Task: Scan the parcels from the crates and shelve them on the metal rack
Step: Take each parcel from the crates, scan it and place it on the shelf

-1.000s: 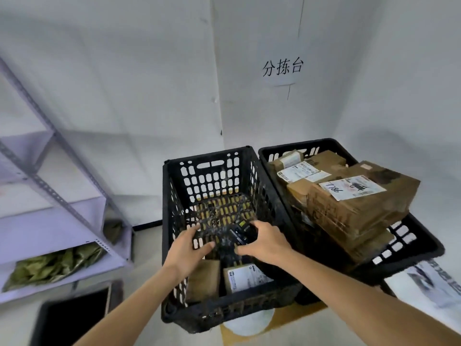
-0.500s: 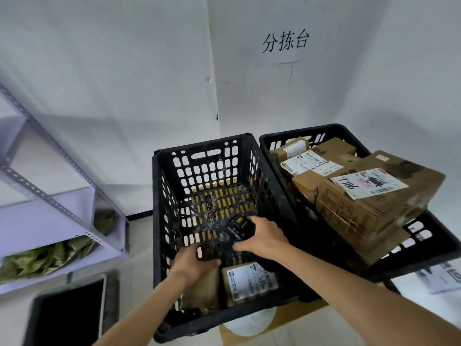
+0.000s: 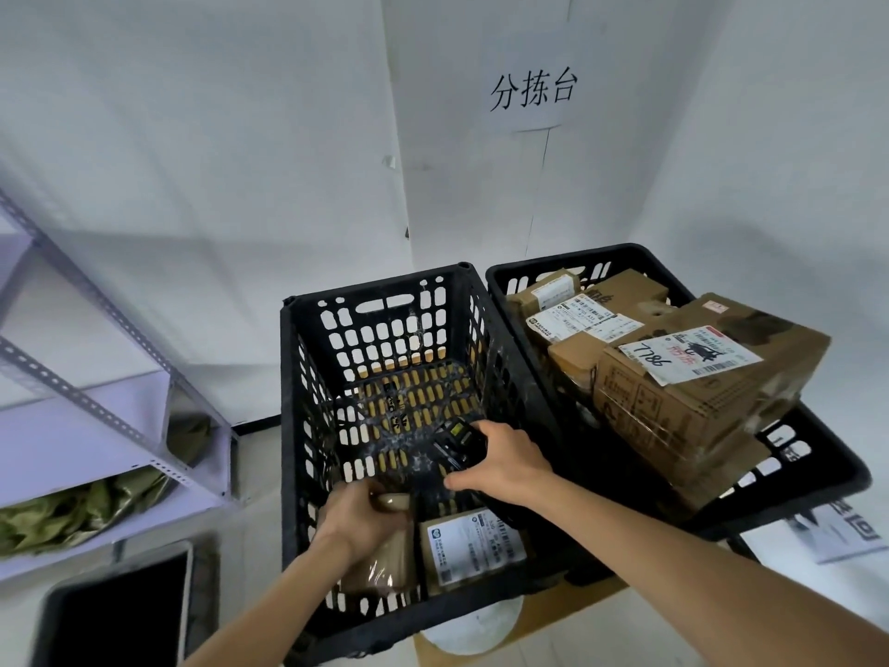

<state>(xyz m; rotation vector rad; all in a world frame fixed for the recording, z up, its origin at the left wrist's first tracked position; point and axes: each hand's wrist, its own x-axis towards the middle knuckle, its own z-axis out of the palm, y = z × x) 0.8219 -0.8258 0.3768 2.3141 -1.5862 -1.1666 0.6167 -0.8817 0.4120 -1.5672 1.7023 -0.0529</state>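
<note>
1. Inside the left crate (image 3: pixel 308 426), the left hand (image 3: pixel 358 519) grips a small brown parcel (image 3: pixel 385 556) (tape-wrapped).
2. Right hand (image 3: pixel 505 462) clasps a black scanner (image 3: pixel 459 442) above it.
3. A labelled parcel (image 3: pixel 474 548) lies just beside.

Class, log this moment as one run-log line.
stage: picking from left crate | left hand: grips brown parcel | right hand: holds scanner | labelled parcel: beside it, untouched | right crate: full
</note>
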